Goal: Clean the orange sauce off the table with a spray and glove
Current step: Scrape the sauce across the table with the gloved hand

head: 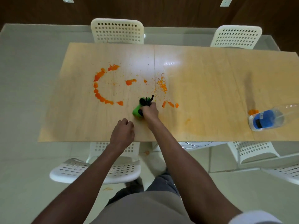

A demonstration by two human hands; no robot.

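Note:
Orange sauce (100, 88) lies in a curved trail of blobs on the left half of the wooden table (202, 88), with more specks and streaks near the middle (162, 86). My right hand (149, 111) grips a green and black glove (140, 107) bunched on the table beside the sauce. Close to the table's near edge hovers my left hand (123, 131), fingers curled, holding nothing. A clear spray bottle (268, 119) with a blue label lies on its side at the right end of the table, far from both hands.
White perforated chairs stand at the far side (117, 30) (236, 37) and the near side (97, 168) (252, 151). A small orange smear (253, 112) sits by the bottle. Orange drips mark the floor (146, 152) below the table.

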